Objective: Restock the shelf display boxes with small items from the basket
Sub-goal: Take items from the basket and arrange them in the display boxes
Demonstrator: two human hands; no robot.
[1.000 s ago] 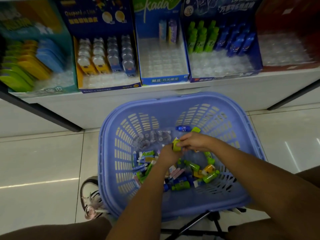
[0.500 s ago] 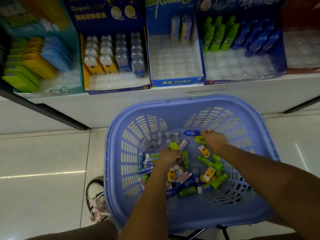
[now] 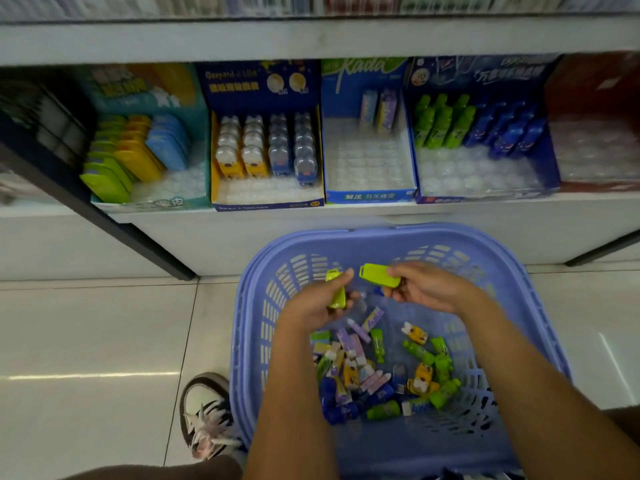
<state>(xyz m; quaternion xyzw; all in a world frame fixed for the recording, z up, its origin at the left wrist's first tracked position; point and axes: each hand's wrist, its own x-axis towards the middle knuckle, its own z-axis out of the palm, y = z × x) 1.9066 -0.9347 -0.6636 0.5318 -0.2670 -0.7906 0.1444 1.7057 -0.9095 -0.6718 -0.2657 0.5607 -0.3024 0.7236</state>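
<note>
Loose small items [image 3: 381, 375] lie heaped in the blue basket [image 3: 242, 341]. Above them, the left hand [image 3: 313, 306] has its grip pinching a lime-green case [image 3: 336, 296] across its flat faces. The right hand [image 3: 429, 287] has its grip pinching a second case [image 3: 379, 276] at one end. Both look light, stiff and slick, best held by the broad sides. Beyond, on the shelf, the teal display box [image 3: 162, 203] shows matching cases and free slots.
</note>
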